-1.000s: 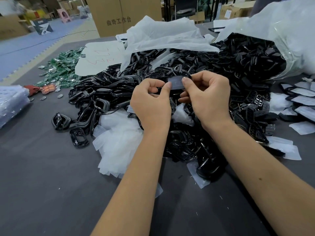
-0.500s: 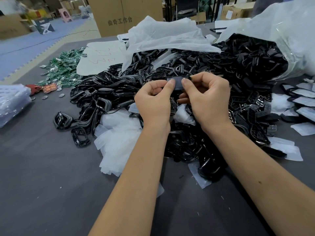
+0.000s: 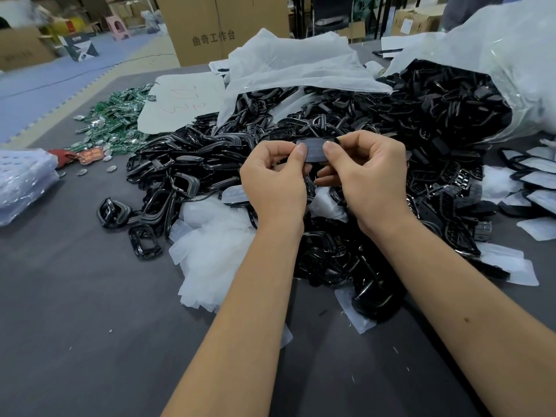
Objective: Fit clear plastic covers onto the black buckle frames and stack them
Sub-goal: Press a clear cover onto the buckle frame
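Buckle frame (image 3: 313, 143) with its clear cover (image 3: 314, 152) sits up in mid-air between both hands, above the big pile of black frames (image 3: 331, 188). Left hand (image 3: 275, 179) pinches the left end, thumb pressed flat on the cover; right hand (image 3: 365, 173) pinches the right end the same way, the other fingers curled in behind. That cover looks thin, light and bendy, probably slick too, so thumbs near the ends and pressing along the rim seems the safe hold; the frame looks stiff enough to push against. Whether the cover is fully seated, I can't tell from here. Room to move? Tight ahead, with the pile and the loose clear covers (image 3: 210, 251) heaped just below the wrists. Bare grey counter (image 3: 90, 341) opens up on the near left, and covered pieces (image 3: 538, 179) already lie off to the right.
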Motion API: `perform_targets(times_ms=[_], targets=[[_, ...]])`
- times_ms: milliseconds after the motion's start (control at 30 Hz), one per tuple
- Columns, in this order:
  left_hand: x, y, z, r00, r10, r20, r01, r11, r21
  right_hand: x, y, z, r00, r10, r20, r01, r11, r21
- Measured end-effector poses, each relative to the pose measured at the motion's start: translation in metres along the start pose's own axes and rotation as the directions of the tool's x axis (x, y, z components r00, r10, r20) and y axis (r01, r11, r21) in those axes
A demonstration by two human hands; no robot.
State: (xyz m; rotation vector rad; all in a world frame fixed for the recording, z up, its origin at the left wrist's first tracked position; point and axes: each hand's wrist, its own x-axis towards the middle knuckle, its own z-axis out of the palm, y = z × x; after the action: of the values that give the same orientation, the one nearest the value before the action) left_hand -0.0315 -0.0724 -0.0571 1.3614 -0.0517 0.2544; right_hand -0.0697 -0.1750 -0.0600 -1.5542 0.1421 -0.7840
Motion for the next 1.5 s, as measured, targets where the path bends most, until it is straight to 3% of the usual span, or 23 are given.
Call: perform_targets(times_ms=[267, 500, 633, 800, 967, 1167, 1367, 1500], targets=[[0.0, 0.0, -0.003, 1.0, -0.02, -0.01, 0.019, 0.999, -0.038, 0.002, 0.001, -0.003, 0.998, 0.067, 0.014, -0.066, 0.998, -0.011], [0.001, 0.005, -0.006, 0.98, -0.064, 0.188, 0.054, 0.997, 0.058, 0.005, 0.0, -0.009, 0.994, 0.093, 0.05, -0.089, 0.993, -0.071], [0.001, 0.004, -0.007, 0.984, -0.07, 0.164, 0.054, 0.994, 0.097, 0.006, 0.0, -0.011, 0.99, 0.111, 0.088, -0.1, 0.988, -0.116], [0.001, 0.005, -0.009, 0.985, -0.099, 0.14, 0.089, 0.993, 0.072, 0.006, -0.002, -0.013, 0.966, 0.184, 0.183, -0.179, 0.983, -0.046], [0.001, 0.004, -0.008, 0.983, -0.112, 0.146, 0.105, 0.993, 0.059, 0.008, 0.0, -0.012, 0.97, 0.194, 0.146, -0.193, 0.981, -0.027], [-0.001, 0.005, -0.008, 0.977, -0.109, 0.181, 0.1, 0.993, 0.06, 0.008, 0.005, -0.016, 0.984, 0.126, 0.125, -0.11, 0.986, -0.127], [-0.001, 0.008, -0.006, 0.974, -0.151, 0.171, 0.147, 0.988, 0.036, 0.009, 0.002, -0.018, 0.976, 0.119, 0.18, -0.107, 0.991, -0.074], [0.003, 0.018, -0.007, 0.959, -0.241, 0.152, 0.247, 0.969, -0.023, 0.008, 0.0, -0.023, 0.94, -0.152, 0.306, 0.225, 0.949, -0.221]])
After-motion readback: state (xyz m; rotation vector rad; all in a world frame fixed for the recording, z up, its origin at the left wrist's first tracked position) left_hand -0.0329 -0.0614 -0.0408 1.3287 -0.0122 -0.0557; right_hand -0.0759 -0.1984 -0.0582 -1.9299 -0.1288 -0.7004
